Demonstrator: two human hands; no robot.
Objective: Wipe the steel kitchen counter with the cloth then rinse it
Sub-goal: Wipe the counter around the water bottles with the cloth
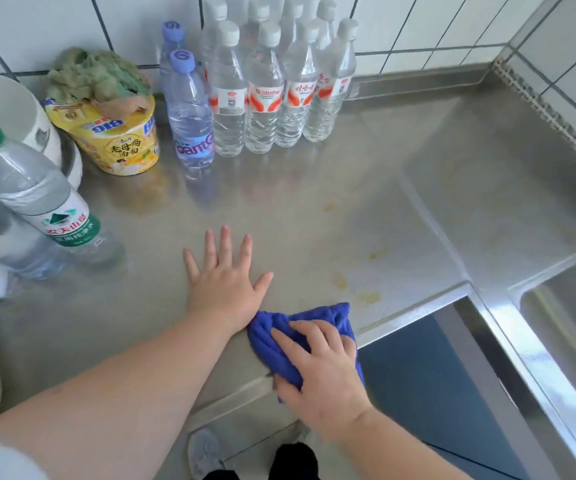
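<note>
Cloth (pixel 314 320), blue and bunched, lies at the desk's (pixel 314 202) near edge under the right hand (pixel 317 368), whose fingers curl over it and press it down. The left hand (pixel 226 282) rests flat beside it, fingers spread, holding nothing. Wiping looks to be the step in hand; rinsing is not yet due. Yellowish stains (pixel 366 296) sit just beyond the cloth, so the next stroke likely calls for pushing forward over them, well short of the bottles (pixel 266 95). The sink (pixel 563 306) waits at right.

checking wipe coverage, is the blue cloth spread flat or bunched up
Bunched up: the blue cloth lies in thick folds under the right hand at the counter edge.
</note>
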